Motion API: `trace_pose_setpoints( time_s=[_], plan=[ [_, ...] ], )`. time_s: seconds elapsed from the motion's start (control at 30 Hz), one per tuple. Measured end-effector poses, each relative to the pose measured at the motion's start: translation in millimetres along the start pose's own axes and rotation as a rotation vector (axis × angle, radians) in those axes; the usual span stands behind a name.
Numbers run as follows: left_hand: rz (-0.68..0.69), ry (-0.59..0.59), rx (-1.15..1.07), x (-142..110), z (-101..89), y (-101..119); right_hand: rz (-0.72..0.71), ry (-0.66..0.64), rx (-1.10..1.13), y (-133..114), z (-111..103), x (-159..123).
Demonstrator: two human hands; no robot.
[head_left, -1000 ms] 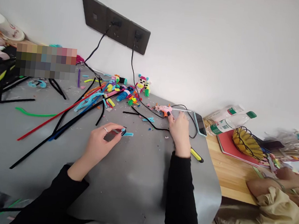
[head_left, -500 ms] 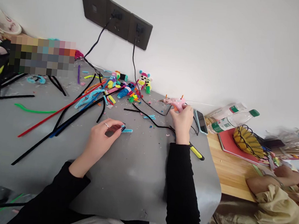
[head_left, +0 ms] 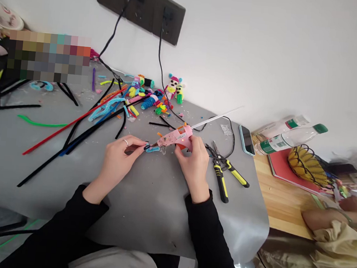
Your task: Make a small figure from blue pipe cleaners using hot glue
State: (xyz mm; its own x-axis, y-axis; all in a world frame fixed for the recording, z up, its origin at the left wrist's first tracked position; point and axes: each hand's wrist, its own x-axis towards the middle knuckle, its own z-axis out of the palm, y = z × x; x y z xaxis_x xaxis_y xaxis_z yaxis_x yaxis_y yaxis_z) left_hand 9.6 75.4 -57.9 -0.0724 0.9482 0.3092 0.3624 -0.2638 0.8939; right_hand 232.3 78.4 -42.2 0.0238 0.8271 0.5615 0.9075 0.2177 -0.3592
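Two bare hands meet over a grey table covering [head_left: 145, 215], as I view them from my remote post. The left hand [head_left: 117, 159] has thumb and forefinger pinched together on one end of a short, light-blue, fuzzy strip [head_left: 154, 150]; the strip's free part points to the right, over the middle of the table. The right hand [head_left: 194, 163] is clamped round the grip of a pink hot-glue gun with orange parts [head_left: 172, 138], from whose rear a long, translucent white glue stick [head_left: 218, 117] slants up. I cannot tell whether the trigger is pressed, nor whether the nozzle touches the strip or lies just above it.

For good work here, I judge that the pinch should sit well back from the nozzle, since the tip is probably hot and very near the fingertips. A light, even squeeze and a steady wrist should give a small bead; too much would likely mat the fuzz. I would also mind the thin black cable [head_left: 234, 139], looped behind the yellow-and-black pliers [head_left: 221, 183], lest it tug at the gun.
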Motion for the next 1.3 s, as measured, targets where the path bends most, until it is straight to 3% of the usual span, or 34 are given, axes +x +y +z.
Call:
trace_pose_setpoints(
  time_s=[0.23, 0.57, 0.9, 1.17, 1.3],
  plan=[
    [0.012, -0.003, 0.012, -0.2, -0.2, -0.9, 0.018, 0.057, -0.108, 8.1, 5.0, 2.9],
    [0.211, -0.271, 0.134, 2.3, 1.9, 3.4, 0.103, 0.041, -0.132, 17.4, 10.9, 3.2],
    [0.211, -0.253, 0.235, 1.0, 4.6, -5.0, 0.161, 0.060, -0.123, 19.6, 8.2, 3.6],
    [0.172, -0.165, 0.161, -0.3, 2.4, -0.2, 0.247, 0.196, -0.037, 25.4, 3.9, 6.2],
    [0.233, -0.252, 0.169, 0.3, 4.2, -1.7, 0.210, 0.162, -0.021, 22.5, 4.5, 5.9]
  ],
)
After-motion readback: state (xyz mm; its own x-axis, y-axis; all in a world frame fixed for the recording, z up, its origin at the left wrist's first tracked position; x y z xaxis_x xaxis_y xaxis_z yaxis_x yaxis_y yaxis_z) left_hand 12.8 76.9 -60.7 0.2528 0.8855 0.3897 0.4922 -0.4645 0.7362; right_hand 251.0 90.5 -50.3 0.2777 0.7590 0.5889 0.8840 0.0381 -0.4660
